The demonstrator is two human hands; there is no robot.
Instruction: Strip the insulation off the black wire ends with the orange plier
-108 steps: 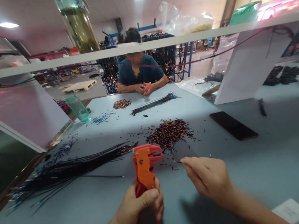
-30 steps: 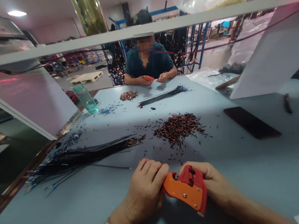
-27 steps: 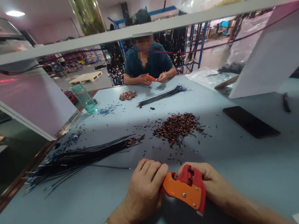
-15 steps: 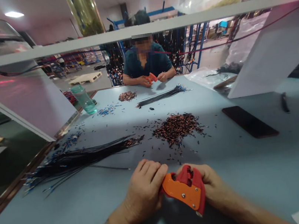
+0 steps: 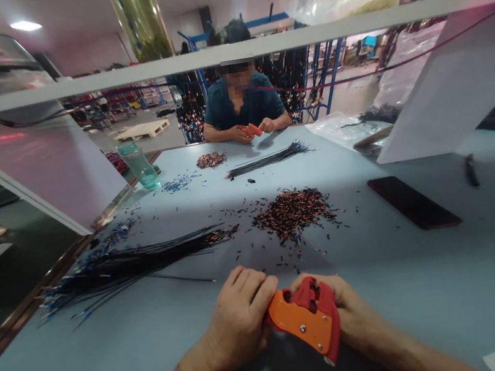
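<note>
My left hand (image 5: pixel 242 310) is closed around the handle end of an orange and red wire stripper (image 5: pixel 302 323), held low over the near side of the table. The stripper's head points right, with its red jaws uppermost. Behind that head, my right hand (image 5: pixel 346 304) is closed, its fingertips mostly hidden by the tool. Whatever it pinches there cannot be made out. Left of my hands lies a bundle of thin black wires (image 5: pixel 147 259) with blue ends. Just beyond the stripper is a heap of small black and copper-coloured wire scraps (image 5: pixel 295 210).
Opposite, a co-worker (image 5: pixel 242 102) holds an orange tool (image 5: pixel 252 129), with another wire bundle (image 5: pixel 269 158) and scrap pile (image 5: pixel 211 160) nearby. A dark phone (image 5: pixel 412 201) lies right. A green cup (image 5: pixel 140 167) stands left. An overhead shelf (image 5: pixel 228 55) spans the table.
The wire stripper has dipped very slightly in my hands, and both hands keep their hold. Across the table, the co-worker's orange tool has tilted a little.
</note>
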